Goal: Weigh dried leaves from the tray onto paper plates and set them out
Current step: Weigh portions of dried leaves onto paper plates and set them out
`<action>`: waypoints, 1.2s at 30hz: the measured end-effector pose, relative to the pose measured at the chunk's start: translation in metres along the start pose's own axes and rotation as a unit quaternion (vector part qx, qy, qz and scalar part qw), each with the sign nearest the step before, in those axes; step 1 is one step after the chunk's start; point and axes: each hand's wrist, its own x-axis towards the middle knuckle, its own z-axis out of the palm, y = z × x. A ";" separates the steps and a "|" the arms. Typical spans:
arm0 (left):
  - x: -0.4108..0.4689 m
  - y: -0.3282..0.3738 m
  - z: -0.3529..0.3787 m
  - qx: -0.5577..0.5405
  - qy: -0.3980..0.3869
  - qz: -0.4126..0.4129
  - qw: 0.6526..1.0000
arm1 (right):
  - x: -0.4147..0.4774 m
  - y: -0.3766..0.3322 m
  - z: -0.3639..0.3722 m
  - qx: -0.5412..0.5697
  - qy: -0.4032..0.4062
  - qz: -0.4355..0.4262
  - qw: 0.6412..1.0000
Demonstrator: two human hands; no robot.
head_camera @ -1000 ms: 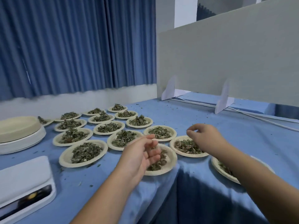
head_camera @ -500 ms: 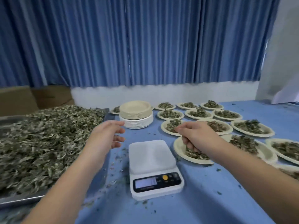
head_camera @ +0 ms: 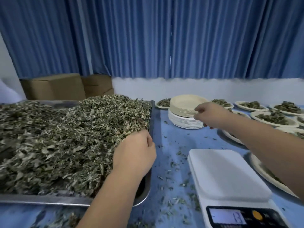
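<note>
A metal tray (head_camera: 49, 200) heaped with dried leaves (head_camera: 57, 140) fills the left. My left hand (head_camera: 135, 153) is dug into the pile at the tray's right edge, its fingers curled down around leaves. A stack of empty paper plates (head_camera: 184, 109) stands behind the white scale (head_camera: 225, 173). My right hand (head_camera: 211, 116) pinches the right rim of the stack's upper plates. Nothing lies on the scale's platform, and its display (head_camera: 227, 218) is lit.
Several paper plates filled with leaves (head_camera: 273, 118) cover the table to the right, and one more (head_camera: 162, 103) sits behind the stack. Leaf crumbs litter the blue tablecloth (head_camera: 172, 145). Cardboard boxes (head_camera: 54, 87) stand behind the tray, under blue curtains.
The view has swung left from the filled plates to the tray. My left hand dropped into the leaf pile. My right hand left a filled plate and reached back to the plate stack.
</note>
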 end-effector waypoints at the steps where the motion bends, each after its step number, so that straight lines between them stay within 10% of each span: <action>1: 0.000 -0.001 -0.001 0.003 0.001 -0.004 1.000 | 0.011 -0.005 0.002 -0.021 0.002 -0.007 1.000; 15: -0.003 -0.004 -0.005 -0.015 -0.037 -0.024 0.999 | 0.066 -0.015 0.028 -0.213 0.029 0.015 0.976; 36: 0.002 -0.006 0.001 -0.096 -0.035 -0.027 0.994 | 0.037 -0.011 0.009 -0.134 0.159 -0.084 0.975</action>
